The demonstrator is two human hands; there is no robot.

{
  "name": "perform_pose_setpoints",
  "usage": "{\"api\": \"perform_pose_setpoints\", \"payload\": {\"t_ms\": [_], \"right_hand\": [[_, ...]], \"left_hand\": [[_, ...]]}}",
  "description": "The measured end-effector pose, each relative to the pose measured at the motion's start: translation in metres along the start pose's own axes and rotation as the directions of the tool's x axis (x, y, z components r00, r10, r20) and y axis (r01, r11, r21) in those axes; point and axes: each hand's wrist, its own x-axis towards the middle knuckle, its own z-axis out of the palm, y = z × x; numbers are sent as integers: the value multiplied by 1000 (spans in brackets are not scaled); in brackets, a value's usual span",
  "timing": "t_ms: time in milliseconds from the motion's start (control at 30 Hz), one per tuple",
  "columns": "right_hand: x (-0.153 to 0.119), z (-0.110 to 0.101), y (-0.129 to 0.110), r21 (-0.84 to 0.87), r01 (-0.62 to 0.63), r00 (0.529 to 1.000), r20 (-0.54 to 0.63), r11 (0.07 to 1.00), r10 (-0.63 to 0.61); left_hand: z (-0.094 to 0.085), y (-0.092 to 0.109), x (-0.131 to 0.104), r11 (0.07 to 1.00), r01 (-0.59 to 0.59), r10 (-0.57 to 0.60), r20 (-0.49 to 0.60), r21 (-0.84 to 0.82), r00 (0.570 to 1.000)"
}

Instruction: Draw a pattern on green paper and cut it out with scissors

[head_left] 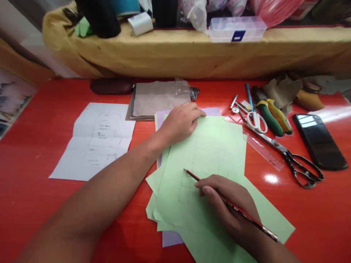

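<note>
Now, in the head view, pencil (244, 213): over the green sheet (210, 151), tip at its drawn lines (180, 193); long axis aslant, tip pointing toward the sheet's far left.
Right hand (233, 190): fingers closed around the pencil, above the sheet's near right part.
Left hand (180, 122): palm down on the sheet's far-left edge, fingers bent; cannot tell whether it grips anything.
Plastic box (233, 25): on the ledge (153, 54) beyond the sheet; contents unclear.
Oblong case (111, 86): on the counter (131, 219), beyond and left of the sheet, closed.
Clear bag (181, 87): beyond the sheet; contents unclear.
</note>
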Motion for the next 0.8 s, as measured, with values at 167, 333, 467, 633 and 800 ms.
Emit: {"api": "perform_pose_setpoints", "payload": {"t_ms": [167,333,467,633,800], "right_hand": [[-3,2,3,1,7,1000,-23,1000,-7],[0,1,-1,-6,-8,1000,-22,1000,8],[0,1,-1,-7,-27,999,-30,1000,27],[-4,2,3,18,-1,999,-40,1000,1],[-4,2,4,11,11,1000,-21,1000,-11]], "left_hand": [[0,0,-1,1000,1,-1,-3,0,1000],[0,0,0,1000,3,-3,5,9,1000],[1,-1,0,1000,2,-2,3,6,1000],[1,-1,0,1000,-3,3,-2,-1,1000],[2,-1,0,1000,0,0,-4,0,1000]]}}
